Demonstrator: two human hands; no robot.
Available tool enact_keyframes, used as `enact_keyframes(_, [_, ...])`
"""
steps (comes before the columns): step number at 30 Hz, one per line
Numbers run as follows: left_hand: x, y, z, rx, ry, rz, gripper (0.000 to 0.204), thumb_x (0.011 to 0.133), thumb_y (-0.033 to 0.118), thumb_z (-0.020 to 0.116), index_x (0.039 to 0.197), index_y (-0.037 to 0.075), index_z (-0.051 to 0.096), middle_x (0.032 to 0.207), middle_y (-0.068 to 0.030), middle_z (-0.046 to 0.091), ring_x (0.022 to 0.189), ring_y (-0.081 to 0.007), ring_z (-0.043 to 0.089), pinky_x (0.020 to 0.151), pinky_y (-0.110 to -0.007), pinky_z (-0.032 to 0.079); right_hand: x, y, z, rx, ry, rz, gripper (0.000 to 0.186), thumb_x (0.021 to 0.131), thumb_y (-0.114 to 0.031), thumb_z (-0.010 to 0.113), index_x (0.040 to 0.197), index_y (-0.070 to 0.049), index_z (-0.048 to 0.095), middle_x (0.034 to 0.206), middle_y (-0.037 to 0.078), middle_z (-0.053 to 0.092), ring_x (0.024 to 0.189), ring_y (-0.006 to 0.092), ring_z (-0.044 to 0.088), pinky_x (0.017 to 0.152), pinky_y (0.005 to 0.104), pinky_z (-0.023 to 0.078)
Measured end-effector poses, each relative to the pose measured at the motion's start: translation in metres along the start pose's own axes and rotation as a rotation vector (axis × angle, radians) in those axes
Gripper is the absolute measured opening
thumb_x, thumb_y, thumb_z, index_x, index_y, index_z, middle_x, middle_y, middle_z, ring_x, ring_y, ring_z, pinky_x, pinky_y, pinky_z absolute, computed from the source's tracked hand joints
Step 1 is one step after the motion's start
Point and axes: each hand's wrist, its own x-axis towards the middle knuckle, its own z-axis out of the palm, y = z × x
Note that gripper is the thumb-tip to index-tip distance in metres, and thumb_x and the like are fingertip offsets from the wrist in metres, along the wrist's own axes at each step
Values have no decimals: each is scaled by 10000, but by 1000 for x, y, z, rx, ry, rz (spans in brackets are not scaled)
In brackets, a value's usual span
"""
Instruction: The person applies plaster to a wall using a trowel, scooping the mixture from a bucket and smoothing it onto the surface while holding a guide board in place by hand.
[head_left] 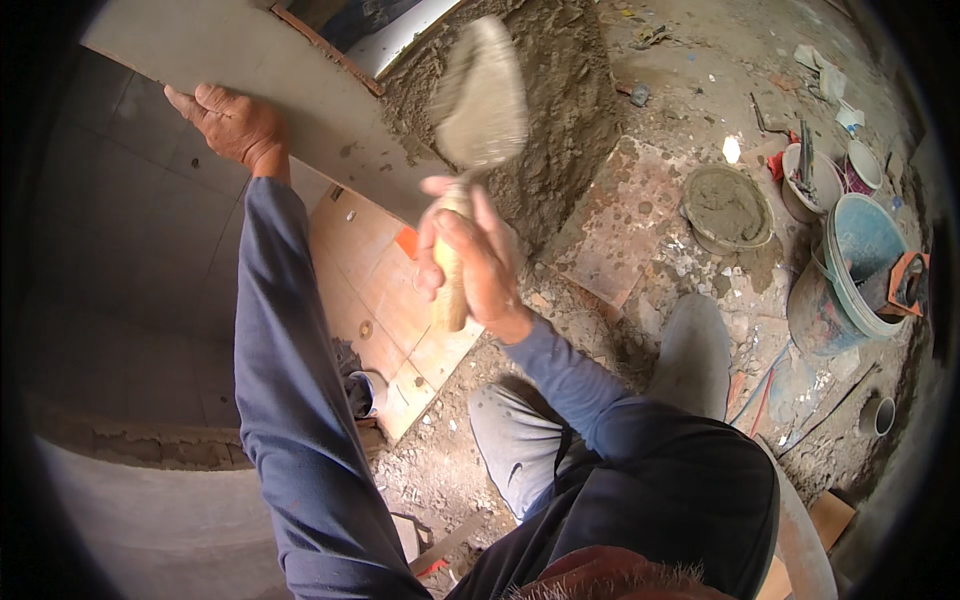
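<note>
My right hand [470, 255] is closed round the pale wooden handle of a trowel [482, 95], whose blade points away from me and is smeared by motion. The blade hangs over a heap of wet grey mortar [560, 110]. My left hand [235, 125] grips the near edge of a long grey slab [330, 130], with one finger stretched along it; the other fingertips are hidden. Mortar splashes mark the slab near the trowel. Below the slab lies a surface of beige-orange tiles [380, 290], with a small orange piece [407, 242] by my right hand.
A tub of mortar [728, 210] stands at the right on the rubble-strewn floor. Beyond it are a blue bucket [835, 300] with an orange-framed tool [908, 283] on its rim and a smaller bucket [815, 185] holding tools. A white pipe end [368, 393] sticks up beside the tiles.
</note>
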Motion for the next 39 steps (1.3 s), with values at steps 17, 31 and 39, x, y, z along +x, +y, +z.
enact_keyframes(17, [10,-30,8,163,138,347,389,1063,331,291,1037,142,631,1630,-104,315,1299,-358,537,1002,-420,489,-89,-27,-137,-991,37,375,314,968,-149,630,1201,-53,442,1089,141,541,896,197,615,736,339,580])
enact_keyframes(31, [-4,7,4,18,4,15,433,1072,359,250,1049,139,622,1644,-135,273,1403,-347,439,1105,-420,407,-50,-340,-479,-2730,367,1189,307,955,-270,571,1094,-56,742,1185,186,709,1103,320,694,878,447,574])
enact_keyframes(39, [-4,3,5,-94,31,40,435,1069,352,289,1154,95,629,1630,-175,287,1466,-349,342,1174,-393,317,-48,-342,-533,-2080,114,1527,388,990,-330,587,924,23,733,930,164,756,724,288,732,658,437,569])
